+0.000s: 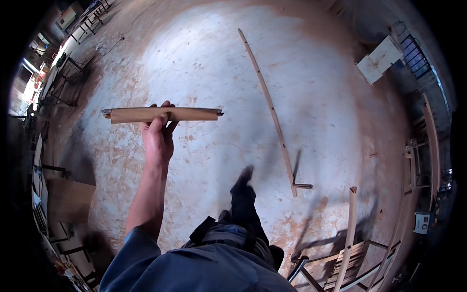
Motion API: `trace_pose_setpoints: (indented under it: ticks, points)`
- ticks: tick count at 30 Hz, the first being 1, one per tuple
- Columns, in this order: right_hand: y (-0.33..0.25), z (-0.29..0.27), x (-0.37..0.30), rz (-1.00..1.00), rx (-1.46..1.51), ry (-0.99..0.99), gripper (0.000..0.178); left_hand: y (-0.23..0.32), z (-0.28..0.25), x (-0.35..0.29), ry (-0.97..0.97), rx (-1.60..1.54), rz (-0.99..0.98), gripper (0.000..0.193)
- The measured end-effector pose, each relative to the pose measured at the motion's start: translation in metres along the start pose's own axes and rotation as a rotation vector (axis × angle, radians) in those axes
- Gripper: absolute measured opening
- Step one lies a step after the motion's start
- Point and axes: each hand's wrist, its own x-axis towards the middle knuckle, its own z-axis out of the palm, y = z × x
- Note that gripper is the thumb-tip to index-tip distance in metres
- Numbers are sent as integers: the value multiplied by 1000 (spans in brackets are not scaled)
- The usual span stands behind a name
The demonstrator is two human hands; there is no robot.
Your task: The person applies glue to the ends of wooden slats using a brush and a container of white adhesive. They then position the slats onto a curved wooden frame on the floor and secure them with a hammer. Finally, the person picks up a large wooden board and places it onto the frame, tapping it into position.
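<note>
My left hand [160, 127] is closed around the middle of a short wooden board [194, 114], thumb on the near face and fingers behind it. The board is held level in front of me, above the floor, and narrower dark ends stick out at both sides. Part of its far side is hidden by its own face. My right hand does not show. Ahead and to the right, a long thin wooden strip [265, 92] with several dark notches lies on the floor, apart from my left hand. A short dark piece [303, 186] sits crosswise at its near end.
At the lower right, a long wooden bar [349, 233] stands near a rack with stacked slats [348, 265]. A brown panel [71, 200] is at the left, below dark-legged benches [63, 102]. A pale box [380, 59] stands at the far right. My leg [244, 204] is mid-stride.
</note>
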Motion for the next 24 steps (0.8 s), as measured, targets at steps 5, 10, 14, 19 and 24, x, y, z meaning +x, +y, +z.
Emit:
trace_pose_setpoints:
  ticks: [5, 10, 14, 19, 24]
  points:
    - [-6, 99, 35, 111, 110, 67, 48, -10, 31, 131, -46, 15, 8, 40]
    - [-116, 225, 81, -76, 128, -82, 49, 11, 45, 285, -10, 177, 132, 41]
    - [-310, 437, -1, -363, -478, -22, 23, 3, 57, 380, 116, 300, 164, 43]
    - [-409, 590, -17, -113, -373, -324, 21, -43, 67, 516, 161, 290, 87, 38]
    - [-371, 663, 68, 246, -423, -317, 26, -107, 94, 693, 16, 360, 20, 28]
